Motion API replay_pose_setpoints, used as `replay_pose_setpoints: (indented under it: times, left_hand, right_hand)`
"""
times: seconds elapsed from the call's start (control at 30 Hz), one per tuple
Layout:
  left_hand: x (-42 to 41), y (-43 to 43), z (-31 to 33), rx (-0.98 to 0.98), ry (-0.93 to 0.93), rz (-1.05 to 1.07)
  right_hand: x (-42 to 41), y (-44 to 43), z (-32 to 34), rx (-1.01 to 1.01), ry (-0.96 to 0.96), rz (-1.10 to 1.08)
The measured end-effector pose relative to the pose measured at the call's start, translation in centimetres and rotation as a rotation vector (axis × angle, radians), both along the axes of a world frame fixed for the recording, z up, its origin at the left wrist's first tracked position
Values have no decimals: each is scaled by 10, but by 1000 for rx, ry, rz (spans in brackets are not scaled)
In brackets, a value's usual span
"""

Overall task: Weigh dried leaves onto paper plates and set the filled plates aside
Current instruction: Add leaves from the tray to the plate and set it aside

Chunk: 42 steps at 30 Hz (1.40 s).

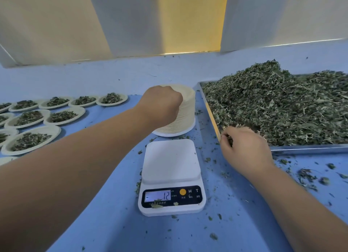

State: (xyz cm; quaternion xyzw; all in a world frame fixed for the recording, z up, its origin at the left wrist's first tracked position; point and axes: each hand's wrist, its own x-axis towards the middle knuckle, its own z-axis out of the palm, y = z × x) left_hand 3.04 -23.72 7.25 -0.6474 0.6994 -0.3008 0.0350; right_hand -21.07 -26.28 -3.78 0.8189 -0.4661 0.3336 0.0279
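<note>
A white digital scale (171,161) stands in the middle of the blue table with a bare platform and a lit display. Behind it rises a tall stack of empty paper plates (185,118). My left hand (162,103) reaches over the stack's near left side, fingers curled at the top plates. A metal tray (308,149) at the right holds a big heap of dried leaves (278,105). My right hand (244,148) rests at the tray's near left corner, fingers curled around a few leaves.
Several filled paper plates (30,140) lie in rows at the left. Loose leaf bits (308,176) are scattered on the blue tabletop (113,223) around the scale and in front of the tray. A pale wall rises behind the table.
</note>
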Motion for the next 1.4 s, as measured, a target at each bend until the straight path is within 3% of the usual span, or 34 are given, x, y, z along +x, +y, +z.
replay_pose_setpoints:
  times: [0.77,1.13,1.3,1.4]
  left_hand:
    - [-2,-2,3,70,-176,29]
    - [-11,-2,9,127,-164,-19]
    - [-12,-2,8,-23,-116,-19]
    - [-4,-1,7,-193,64,22]
  right_hand:
    - [2,0,1,15,17,4]
    - [4,2,2,42,31,-4]
    - [4,2,3,49,33,-15]
    - [4,3,4,43,40,-20]
